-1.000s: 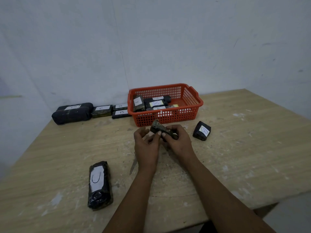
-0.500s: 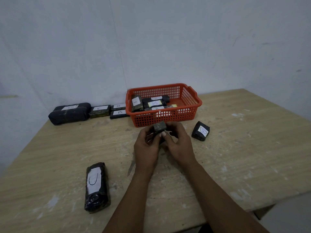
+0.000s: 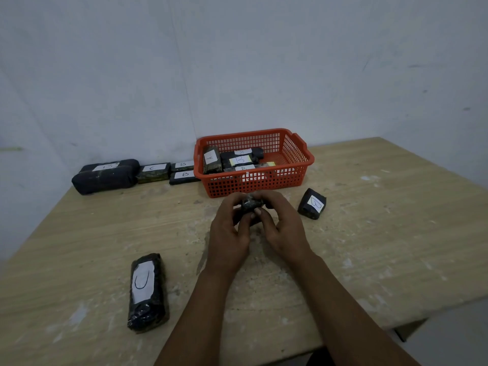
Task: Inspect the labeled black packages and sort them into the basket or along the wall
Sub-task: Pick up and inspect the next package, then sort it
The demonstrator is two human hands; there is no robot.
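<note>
Both hands, left point(image 3: 229, 233) and right point(image 3: 284, 227), grip clamped on small black package point(image 3: 252, 202) just before red basket point(image 3: 301, 165) on desk point(image 3: 369, 233).

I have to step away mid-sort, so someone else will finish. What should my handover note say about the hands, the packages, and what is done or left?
Hands: left hand and right hand both grip one small black package above the table, in front of the basket; its label is not visible.
Done: several packages lie in the orange basket; four more sit in a row along the wall.
Left: decide where the held package goes, then sort the B package right of the hands and the C package near the front left.
</note>
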